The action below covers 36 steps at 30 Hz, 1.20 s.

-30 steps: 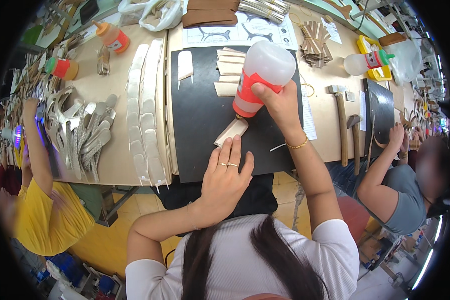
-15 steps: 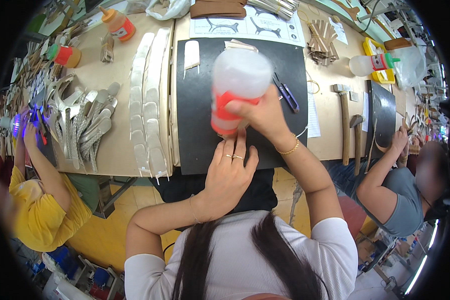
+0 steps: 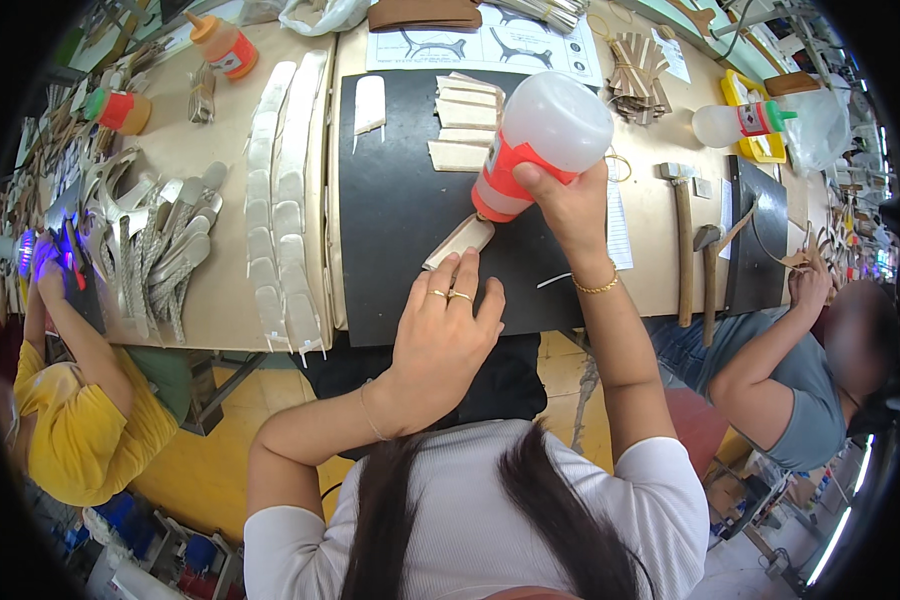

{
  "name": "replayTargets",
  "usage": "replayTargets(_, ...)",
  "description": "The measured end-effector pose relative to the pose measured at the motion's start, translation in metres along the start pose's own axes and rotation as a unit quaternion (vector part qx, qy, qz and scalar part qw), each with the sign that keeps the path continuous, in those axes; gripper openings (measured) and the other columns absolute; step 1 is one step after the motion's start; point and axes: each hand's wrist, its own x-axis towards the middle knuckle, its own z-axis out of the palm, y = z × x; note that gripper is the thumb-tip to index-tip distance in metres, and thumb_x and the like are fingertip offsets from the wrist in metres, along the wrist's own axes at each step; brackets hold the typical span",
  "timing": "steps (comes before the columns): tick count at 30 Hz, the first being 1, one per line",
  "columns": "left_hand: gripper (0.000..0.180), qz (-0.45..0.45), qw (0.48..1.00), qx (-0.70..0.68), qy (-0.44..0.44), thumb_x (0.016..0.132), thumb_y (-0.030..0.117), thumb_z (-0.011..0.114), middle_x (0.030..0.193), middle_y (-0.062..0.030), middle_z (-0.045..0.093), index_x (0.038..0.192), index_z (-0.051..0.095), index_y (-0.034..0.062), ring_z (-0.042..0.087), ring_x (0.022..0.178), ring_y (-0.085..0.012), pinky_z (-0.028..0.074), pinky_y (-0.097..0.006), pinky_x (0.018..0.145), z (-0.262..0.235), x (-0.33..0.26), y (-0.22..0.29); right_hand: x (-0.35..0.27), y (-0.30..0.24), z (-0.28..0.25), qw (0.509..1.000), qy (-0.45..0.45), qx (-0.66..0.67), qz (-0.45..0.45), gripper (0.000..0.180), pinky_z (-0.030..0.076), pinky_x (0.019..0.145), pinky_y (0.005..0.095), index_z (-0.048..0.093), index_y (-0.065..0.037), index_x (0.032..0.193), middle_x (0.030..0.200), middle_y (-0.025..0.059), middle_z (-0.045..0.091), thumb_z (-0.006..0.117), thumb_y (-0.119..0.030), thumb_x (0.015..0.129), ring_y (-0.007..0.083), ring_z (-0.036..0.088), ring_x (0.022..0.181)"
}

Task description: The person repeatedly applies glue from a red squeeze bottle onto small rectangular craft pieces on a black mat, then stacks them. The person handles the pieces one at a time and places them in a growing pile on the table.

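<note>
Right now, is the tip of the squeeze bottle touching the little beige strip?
Touching. The head view shows the upside-down squeeze bottle, held by the right hand, with its nozzle meeting the beige strip.

The scene is bright and evenly lit from overhead, so shadows under the bottle and hands are faint and soft. The black mat shows a dull sheen rather than glare. A violet glow burns at the far left edge (a small lamp, blown out). Straight table edges bow toward the dark circular rim, where detail smears and softens.
</note>
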Motion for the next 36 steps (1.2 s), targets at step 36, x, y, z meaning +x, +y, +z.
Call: replayTargets(36, 0.026, -0.165, 0.971, -0.173, -0.002, 0.086, 0.023, 0.070, 0.100, -0.0109, 0.057, 0.109, 0.067, 0.0099, 0.053, 0.100, -0.0306, 0.038, -0.041, 0.087, -0.004, 0.017, -0.063, -0.094, 0.023, 0.016, 0.929, 0.168, 0.294, 0.153, 0.107, 0.060, 0.083, 0.0441, 0.041, 0.000, 0.136, 0.121, 0.0135, 0.059, 0.080, -0.068, 0.063, 0.0269, 0.066, 0.101)
